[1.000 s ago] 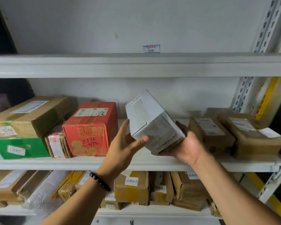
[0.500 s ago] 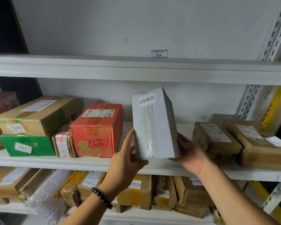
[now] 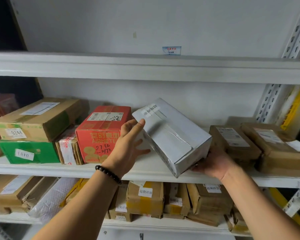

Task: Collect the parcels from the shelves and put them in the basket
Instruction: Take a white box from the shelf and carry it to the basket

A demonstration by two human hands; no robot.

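Tipped from upright, taped white parcel [image 3: 171,135] lies slanted, right hand [image 3: 213,163] gripping its corner, left hand [image 3: 128,146] flat against it.

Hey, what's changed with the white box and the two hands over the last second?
The white box was turned. It was tilted a second ago and stood on end half a second ago; now it is tipped to lie slanted, labelled end pointing back-left. The right hand still holds its near end from below. The left hand slid up its left side, fingers straight. The red box and brown parcels stayed put.
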